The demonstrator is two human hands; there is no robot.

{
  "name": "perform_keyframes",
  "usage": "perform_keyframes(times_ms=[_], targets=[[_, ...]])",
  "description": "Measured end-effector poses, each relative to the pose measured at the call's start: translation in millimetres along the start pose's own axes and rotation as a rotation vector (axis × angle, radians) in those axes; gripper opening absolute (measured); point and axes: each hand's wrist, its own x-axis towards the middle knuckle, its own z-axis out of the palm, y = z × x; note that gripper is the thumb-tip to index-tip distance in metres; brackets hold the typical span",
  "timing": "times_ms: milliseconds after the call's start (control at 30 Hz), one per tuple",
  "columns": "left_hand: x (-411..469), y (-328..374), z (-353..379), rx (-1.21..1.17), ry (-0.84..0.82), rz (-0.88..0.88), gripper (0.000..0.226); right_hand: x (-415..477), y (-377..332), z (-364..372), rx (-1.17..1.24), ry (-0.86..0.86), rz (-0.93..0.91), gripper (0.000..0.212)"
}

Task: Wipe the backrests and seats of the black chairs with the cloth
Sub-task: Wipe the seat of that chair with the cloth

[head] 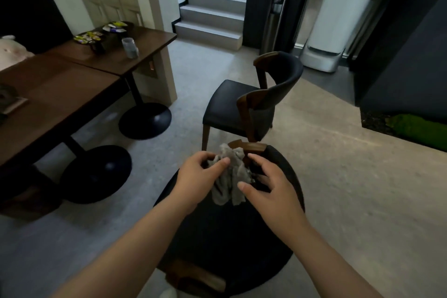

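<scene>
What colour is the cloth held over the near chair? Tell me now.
Grey, plain with no pattern; the head view shows the cloth best.

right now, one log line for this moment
left hand: grips cloth | right hand: open beside cloth | cloth: bunched above near chair

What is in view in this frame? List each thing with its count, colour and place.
near chair: one, black with wood frame, directly below the hands
far chair: one, black with wood frame, on the floor beyond it
cloth: one, grey, bunched between the hands over the near chair
tables: two, dark brown, left
packets: several, colourful, on the far table
jar: one, clear, on the far table
stairs: one flight, grey, behind
appliance: one, white, upper right
left hand: grips the cloth
right hand: fingers spread, beside the cloth
</scene>
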Motion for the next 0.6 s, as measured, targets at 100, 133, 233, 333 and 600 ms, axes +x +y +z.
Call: perform_keyframes(times_ms=[100, 133, 233, 333, 600], targets=[[6.4, -3.7, -26.8, -0.189, -0.107, -0.107, 0.015, 13.6, -3.9, 31.2, -0.045, -0.044, -0.009, 0.057], [8.7, -3.7, -36.2, -0.285, -0.148, -0.155, 0.017, 18.4, -5.5, 41.3, -0.037, -0.045, 0.004, 0.057], [20.5, -5.0, -64.3, -0.485, -0.249, -0.247, 0.023, 34.9, -11.0, 68.2, 0.029, -0.033, 0.055, 0.06], [36.9, -11.1, -89.7, -0.446, -0.32, -0.217, 0.027, 55.3, -13.8, 89.9, 0.061, 0.0, 0.09, 0.061], [85.7, -28.6, -128.6, -0.076, -0.341, -0.094, 0.02, 99.6, -8.1, 130.1, 0.126, 0.048, 0.194, 0.054]])
